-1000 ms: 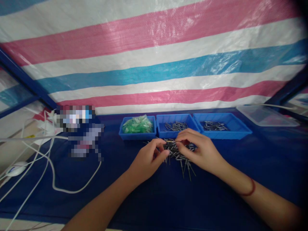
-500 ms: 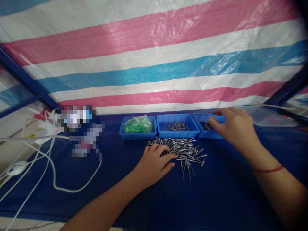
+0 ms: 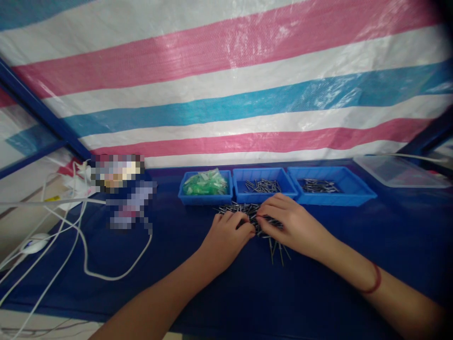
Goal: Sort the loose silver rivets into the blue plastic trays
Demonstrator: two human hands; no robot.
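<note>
A loose pile of silver blind rivets (image 3: 240,208) lies on the dark blue table, in front of the blue bins. My left hand (image 3: 226,236) rests at the pile's left side, fingers curled and thumb drawn in. From the right, my right hand (image 3: 293,224) reaches over the pile with thumb and fingertips close together, covering part of it. Whatever either hand's fingertips grip is too small or hidden to make out. Right behind the hands, the middle bin (image 3: 265,194) and the right bin (image 3: 354,193) each contain some rivets.
The left bin (image 3: 205,200) holds small green-and-clear plastic packets (image 3: 207,183). White cables (image 3: 85,250) and a blurred patch of items lie at the left. A clear plastic lid (image 3: 399,172) sits at the back right. A striped sheet (image 3: 226,113) hangs behind the table.
My right hand has moved from above the right bin down and left to the pile, uncovering rivets in that bin. My left hand stays at the pile, its thumb and fingers drawn closer.
</note>
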